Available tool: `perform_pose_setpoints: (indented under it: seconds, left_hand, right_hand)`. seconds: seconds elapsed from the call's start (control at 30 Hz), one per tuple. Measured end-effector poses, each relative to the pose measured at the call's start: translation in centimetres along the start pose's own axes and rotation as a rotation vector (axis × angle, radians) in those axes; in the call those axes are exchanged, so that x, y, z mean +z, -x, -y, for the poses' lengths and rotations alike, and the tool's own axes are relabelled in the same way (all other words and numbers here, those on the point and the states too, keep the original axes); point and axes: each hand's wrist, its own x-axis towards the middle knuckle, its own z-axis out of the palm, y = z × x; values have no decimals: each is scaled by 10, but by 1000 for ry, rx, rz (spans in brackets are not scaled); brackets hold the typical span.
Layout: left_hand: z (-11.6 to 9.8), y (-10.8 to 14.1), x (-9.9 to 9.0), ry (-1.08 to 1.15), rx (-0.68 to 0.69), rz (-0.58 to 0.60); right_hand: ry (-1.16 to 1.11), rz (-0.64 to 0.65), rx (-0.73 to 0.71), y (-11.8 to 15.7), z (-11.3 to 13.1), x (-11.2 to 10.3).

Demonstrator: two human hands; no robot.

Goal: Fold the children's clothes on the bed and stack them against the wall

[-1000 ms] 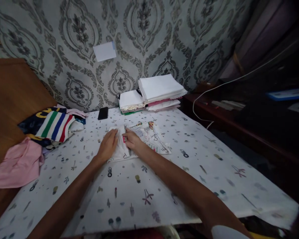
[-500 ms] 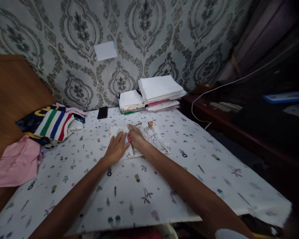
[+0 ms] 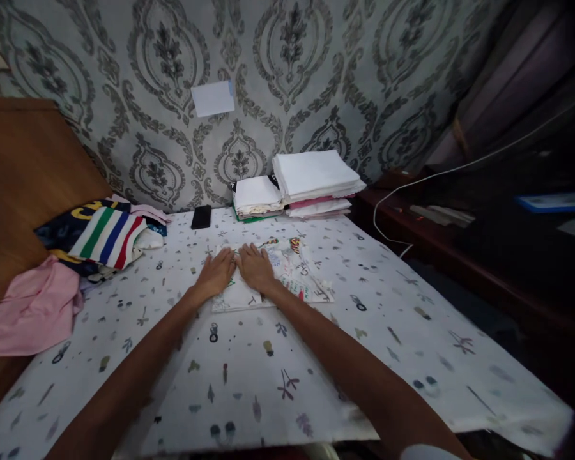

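A small white printed garment (image 3: 294, 276) lies partly folded on the patterned sheet (image 3: 278, 364) in the middle of the table. My left hand (image 3: 215, 273) rests flat on its left part, fingers together. My right hand (image 3: 255, 267) lies flat right beside it, pressing on the folded section. The two hands almost touch at the thumbs. The garment's right part, with colourful prints, spreads out uncovered past my right hand.
Stacks of folded white cloths (image 3: 311, 176) stand at the back by the wall. A black phone (image 3: 201, 216) lies near them. A striped garment (image 3: 106, 233) and pink cloth (image 3: 31, 310) pile up at the left. A white cable (image 3: 412, 185) hangs at the right.
Both hands have shifted from gripping the garment's fold to lying flat side by side on it. The folded part now looks flatter. The view has tilted slightly.
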Motion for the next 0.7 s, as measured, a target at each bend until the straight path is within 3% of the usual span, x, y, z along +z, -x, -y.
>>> perform_pose_setpoints:
  seconds: [0.13, 0.27, 0.37, 0.57, 0.63, 0.7]
  left_hand:
    - [19, -29, -4, -34, -49, 49]
    - [23, -42, -6, -58, -98, 57]
    - [16, -24, 1, -24, -112, -3]
    - [2, 41, 26, 226, -30, -171]
    - [2, 47, 24, 409, -72, -255]
    - [4, 44, 13, 643, -203, -309]
  right_hand:
    - [63, 16, -8, 2, -2, 2]
    - [67, 20, -10, 2, -1, 1]
    - [12, 2, -14, 1, -3, 4]
    - [-159, -57, -26, -1, -9, 11]
    - [-220, -77, -9, -4, -10, 11]
    - [-402, -127, 41, -7, -11, 8]
